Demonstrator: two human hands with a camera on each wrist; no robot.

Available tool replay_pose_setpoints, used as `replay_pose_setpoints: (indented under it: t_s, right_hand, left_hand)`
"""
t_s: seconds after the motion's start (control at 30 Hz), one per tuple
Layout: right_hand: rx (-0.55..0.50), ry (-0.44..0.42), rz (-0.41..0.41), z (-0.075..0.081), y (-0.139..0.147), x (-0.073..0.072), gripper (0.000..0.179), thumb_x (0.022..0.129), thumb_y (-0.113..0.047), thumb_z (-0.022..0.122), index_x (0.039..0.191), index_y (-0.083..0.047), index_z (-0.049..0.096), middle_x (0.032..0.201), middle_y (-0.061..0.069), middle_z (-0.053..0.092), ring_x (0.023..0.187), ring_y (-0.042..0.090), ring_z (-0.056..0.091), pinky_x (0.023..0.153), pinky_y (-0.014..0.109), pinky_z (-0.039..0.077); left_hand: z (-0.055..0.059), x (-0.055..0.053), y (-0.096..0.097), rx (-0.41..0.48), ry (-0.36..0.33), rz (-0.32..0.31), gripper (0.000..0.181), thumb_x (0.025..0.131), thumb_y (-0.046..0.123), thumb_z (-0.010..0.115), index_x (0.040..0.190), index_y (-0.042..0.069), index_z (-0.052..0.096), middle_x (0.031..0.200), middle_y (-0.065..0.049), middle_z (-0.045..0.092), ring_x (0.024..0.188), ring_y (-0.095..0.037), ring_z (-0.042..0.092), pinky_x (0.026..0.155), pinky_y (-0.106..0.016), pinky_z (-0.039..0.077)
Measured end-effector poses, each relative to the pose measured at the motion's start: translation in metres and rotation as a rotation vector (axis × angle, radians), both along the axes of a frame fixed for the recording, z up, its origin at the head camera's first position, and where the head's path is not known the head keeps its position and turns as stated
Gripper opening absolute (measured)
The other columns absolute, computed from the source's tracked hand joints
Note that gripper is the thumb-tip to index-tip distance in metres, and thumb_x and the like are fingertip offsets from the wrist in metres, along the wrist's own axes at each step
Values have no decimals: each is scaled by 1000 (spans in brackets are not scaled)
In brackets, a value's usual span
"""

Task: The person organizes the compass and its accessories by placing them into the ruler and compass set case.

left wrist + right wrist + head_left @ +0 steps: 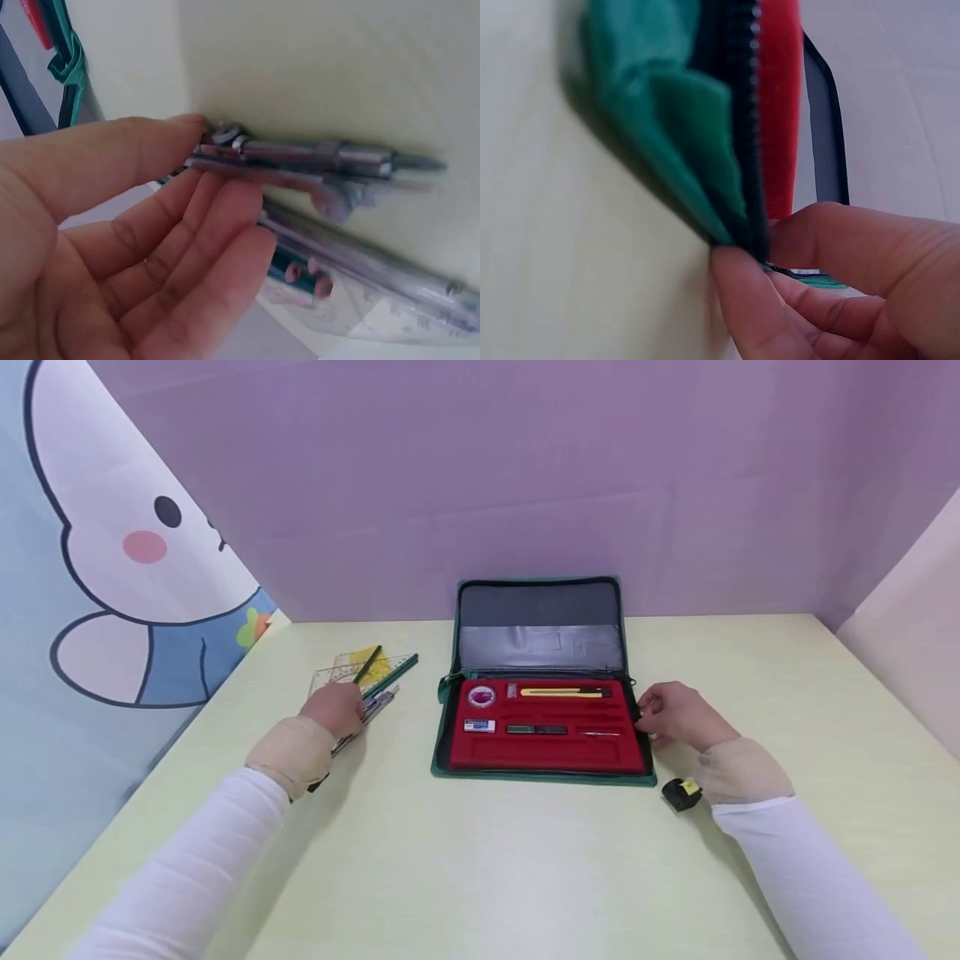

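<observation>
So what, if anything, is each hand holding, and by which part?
Left hand: a metal compass-like tool, pinched at the end nearest the palm; blur hides which end. Right hand: the green case, pinched at its right edge, beside the zip.

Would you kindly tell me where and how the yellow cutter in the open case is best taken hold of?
Probably pinch the middle of the yellow cutter, coming from straight above, thumb and finger across its narrow width: it lies flat and lengthwise in the red insert, its upper side uncovered.

The green case (547, 752) (red inside) lies open near a silver compass (322, 155).
</observation>
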State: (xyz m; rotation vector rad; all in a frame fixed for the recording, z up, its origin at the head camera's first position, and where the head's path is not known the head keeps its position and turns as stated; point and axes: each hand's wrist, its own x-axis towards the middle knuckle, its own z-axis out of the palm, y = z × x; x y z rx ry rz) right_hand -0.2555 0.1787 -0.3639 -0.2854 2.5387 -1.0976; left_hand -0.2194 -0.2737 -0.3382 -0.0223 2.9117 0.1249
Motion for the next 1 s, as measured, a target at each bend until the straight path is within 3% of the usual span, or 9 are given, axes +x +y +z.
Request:
replay_pose_setpoints:
  t_s: [0.13, 0.57, 0.8, 1.0]
  right_hand:
    - [-11, -1, 6, -1, 1, 0, 31, 82, 2, 60, 107, 16, 47, 88, 18, 54, 62, 13, 60, 59, 32, 56]
    - [-10, -10, -10, 0, 3, 3, 33, 82, 2, 60, 108, 16, 46, 90, 20, 55, 63, 12, 59, 60, 32, 56]
    - [-19, -16, -34, -2, 2, 4, 31, 81, 1, 60, 107, 14, 47, 89, 17, 55, 63, 12, 58, 60, 32, 56]
    - [-4, -6, -26, 2, -1, 3, 30, 83, 1, 59, 108, 13, 48, 90, 17, 54, 65, 14, 58, 62, 31, 56]
  left_hand:
    - [-1, 1, 2, -10, 4, -15, 10, 77, 7, 65, 85, 0, 66, 84, -13, 65, 74, -26, 55, 73, -42, 47]
    - [-15, 0, -1, 78, 25, -77, 15, 77, 20, 71, 76, 6, 66, 73, -5, 62, 66, -20, 52, 63, -34, 45]
    - [-4, 0, 2, 64, 24, -105, 15, 77, 21, 72, 77, 7, 66, 73, -4, 62, 66, -20, 52, 61, -33, 44]
    - [11, -2, 15, 88, 84, -189, 14, 75, 18, 72, 77, 7, 64, 71, -2, 59, 67, -20, 51, 63, -32, 42]
